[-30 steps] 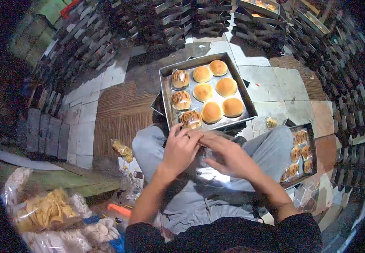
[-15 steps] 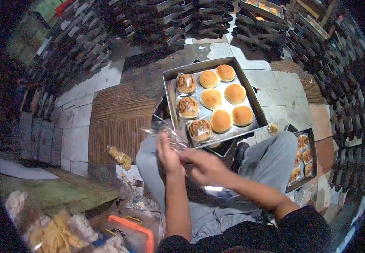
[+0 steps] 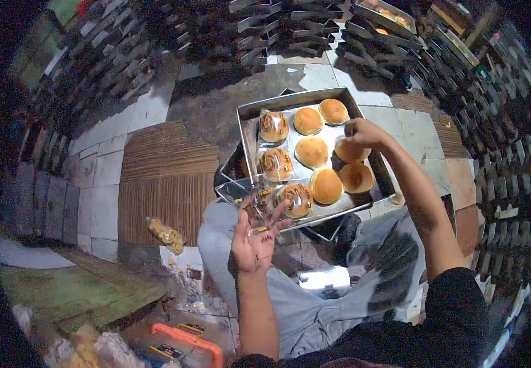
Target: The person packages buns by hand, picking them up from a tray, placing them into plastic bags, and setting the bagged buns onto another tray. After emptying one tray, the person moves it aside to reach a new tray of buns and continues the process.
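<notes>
A metal tray (image 3: 250,138) holds several round buns in rows. Three wrapped buns with brown swirls line its left side, the lowest one (image 3: 295,200) close to my left fingertips. My left hand (image 3: 256,242) is palm up with a clear plastic bag (image 3: 258,214) lying across its spread fingers. Over the tray's right side, my right hand (image 3: 363,134) reaches down with bent fingers onto an unwrapped bun (image 3: 351,151), partly covering it. Whether the fingertips grip that bun is hard to tell.
Stacks of dark trays (image 3: 253,37) stand around the floor. A bag of yellowish pieces (image 3: 165,235) lies on the floor at the left. An orange-rimmed container (image 3: 188,340) and a green surface (image 3: 63,294) are at the lower left.
My right hand has moved away from my left hand, up and right to the buns. My left hand has opened out under the clear plastic.
</notes>
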`<control>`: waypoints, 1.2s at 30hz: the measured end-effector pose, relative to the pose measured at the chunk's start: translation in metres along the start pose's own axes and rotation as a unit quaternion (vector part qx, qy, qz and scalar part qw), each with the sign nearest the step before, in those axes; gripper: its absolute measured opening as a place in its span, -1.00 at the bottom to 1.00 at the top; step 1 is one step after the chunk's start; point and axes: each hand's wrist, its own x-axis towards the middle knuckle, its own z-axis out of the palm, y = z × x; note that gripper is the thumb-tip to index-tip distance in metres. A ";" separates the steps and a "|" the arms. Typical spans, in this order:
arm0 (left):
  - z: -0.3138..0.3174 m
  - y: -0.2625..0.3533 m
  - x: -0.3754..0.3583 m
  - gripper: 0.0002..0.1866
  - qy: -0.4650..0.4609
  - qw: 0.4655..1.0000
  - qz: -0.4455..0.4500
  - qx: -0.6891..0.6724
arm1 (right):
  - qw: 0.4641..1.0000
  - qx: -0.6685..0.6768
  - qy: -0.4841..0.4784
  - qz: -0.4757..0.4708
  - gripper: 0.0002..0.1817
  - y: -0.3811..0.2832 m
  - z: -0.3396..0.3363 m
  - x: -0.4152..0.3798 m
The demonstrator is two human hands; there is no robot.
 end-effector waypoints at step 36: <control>0.007 -0.035 -0.024 -0.32 -0.040 0.991 0.063 -0.113 | 0.972 0.128 0.084 -0.176 -0.70 -0.300 0.094 -0.237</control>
